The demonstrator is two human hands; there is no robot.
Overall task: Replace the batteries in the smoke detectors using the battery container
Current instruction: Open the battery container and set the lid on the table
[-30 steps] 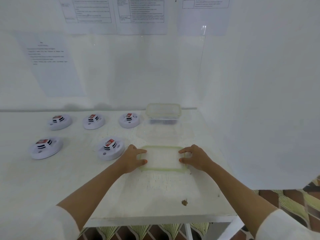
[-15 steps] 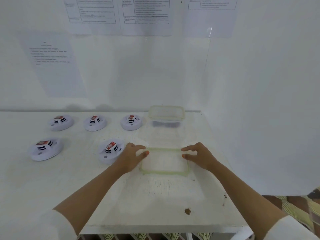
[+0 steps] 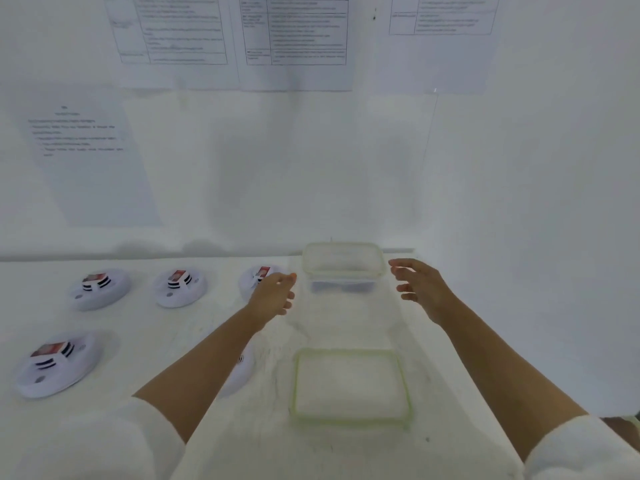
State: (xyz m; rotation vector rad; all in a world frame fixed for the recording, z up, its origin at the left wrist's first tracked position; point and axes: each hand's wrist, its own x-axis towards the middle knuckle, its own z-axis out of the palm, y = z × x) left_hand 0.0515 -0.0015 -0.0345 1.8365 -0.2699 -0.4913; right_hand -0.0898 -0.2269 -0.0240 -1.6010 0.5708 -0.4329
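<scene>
On the counter the lid now lies flat near you, w/ nothing on it. Battery container sits open at the back wall. Smoke detectors are left of it, unmoved. Your left hand & right hand have left the lid, fingers spread, empty, just beside the container on either side.

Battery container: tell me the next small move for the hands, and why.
Probably close both hands on the sides of the battery container and draw it nearer. The left hand and right hand hover open either side of it, not touching it, and its lid already lies flat on the table, nearer the person.
</scene>
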